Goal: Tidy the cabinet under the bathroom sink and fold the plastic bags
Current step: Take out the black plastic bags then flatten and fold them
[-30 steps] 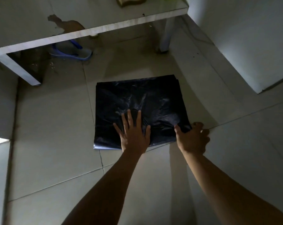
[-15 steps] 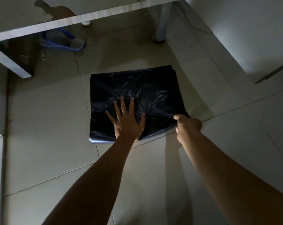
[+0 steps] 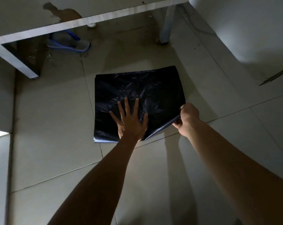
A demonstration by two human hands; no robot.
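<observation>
A black plastic bag [image 3: 142, 88] lies flat on the pale tiled floor, folded into a rough square. My left hand [image 3: 131, 120] presses flat on its near middle, fingers spread, holding nothing. My right hand [image 3: 187, 117] pinches the bag's near right corner and has it lifted off the floor, so the near right edge curls up from the tile.
A white table [image 3: 82, 21] stands at the far side, with one leg [image 3: 15, 62] at the left and another leg [image 3: 166, 25] at the right. A blue flip-flop [image 3: 69, 43] lies under it. A white wall or panel [image 3: 251, 26] rises at the right.
My right hand has closed on the bag's near right corner and raised it off the floor. My left hand stays pressed on the bag.
</observation>
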